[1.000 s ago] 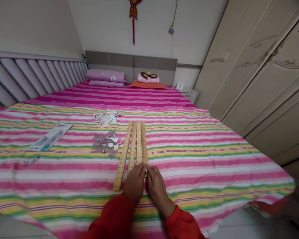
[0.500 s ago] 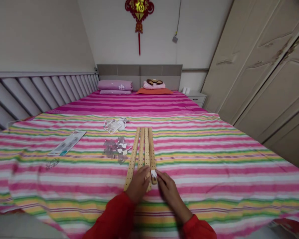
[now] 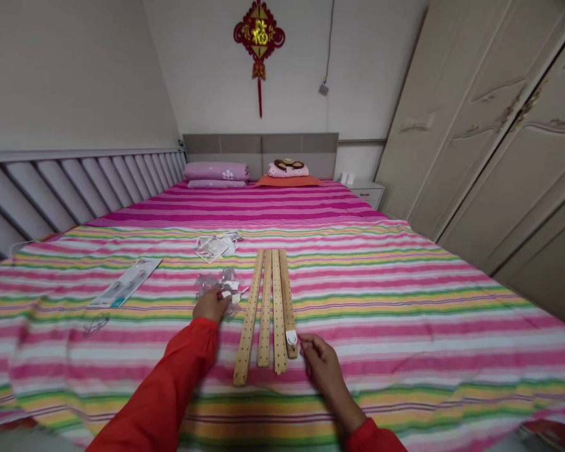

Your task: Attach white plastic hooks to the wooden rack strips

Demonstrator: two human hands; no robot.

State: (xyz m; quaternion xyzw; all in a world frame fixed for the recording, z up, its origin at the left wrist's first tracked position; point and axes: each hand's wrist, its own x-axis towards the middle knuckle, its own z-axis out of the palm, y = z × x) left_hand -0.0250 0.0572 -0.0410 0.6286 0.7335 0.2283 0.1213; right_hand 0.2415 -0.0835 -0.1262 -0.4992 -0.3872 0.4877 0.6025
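Observation:
Four narrow wooden strips with rows of holes (image 3: 264,314) lie side by side on the striped bedspread. A small white piece (image 3: 291,338) rests on the near end of the rightmost strip. My right hand (image 3: 321,362) is just right of that piece, thumb and forefinger close together; whatever may be between them is too small to make out. My left hand (image 3: 211,305) reaches over the pile of small clear bags (image 3: 228,275), left of the strips, fingertips at a small white item. Its grip there is unclear.
Beyond the bags lie white tags and packets (image 3: 216,246). A flat clear package (image 3: 127,282) and a thin wire-like bundle (image 3: 96,322) are at the left. Pillows (image 3: 216,171) lie by the headboard (image 3: 301,145); wardrobe doors (image 3: 489,138) stand right.
My left hand has left the wooden strips and moved left to the clear bags. My right hand stays near the white piece, slightly apart from it. The view has tilted a little upward.

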